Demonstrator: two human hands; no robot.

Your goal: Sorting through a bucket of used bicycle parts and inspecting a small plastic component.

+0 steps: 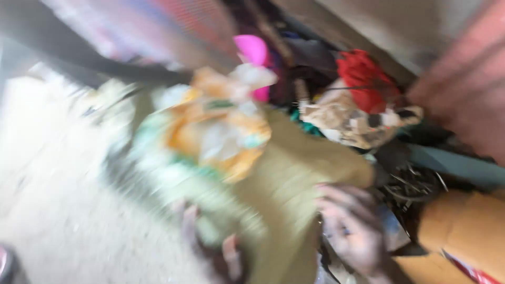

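I see a big olive-tan cloth bundle [294, 179] filling the middle, badly blurred. Above it lies an orange, white and green crumpled wrapper heap [221, 131], then a patchy beige rag [352, 123] and a red cloth [363, 76]. Right of the bundle sits a brown cardboard piece [463, 229]. My right hand [352, 231] presses its lower edge, fingers spread; my left hand [221, 252] grips beneath, fingers curled on it.

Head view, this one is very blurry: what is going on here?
A person's two hands are in a pile of cloth and scraps. The left hand grips a pale green patterned cloth; the right hand rests at the edge of an olive fabric piece. A red cloth and cardboard lie nearby. Motion blur hides finer detail.
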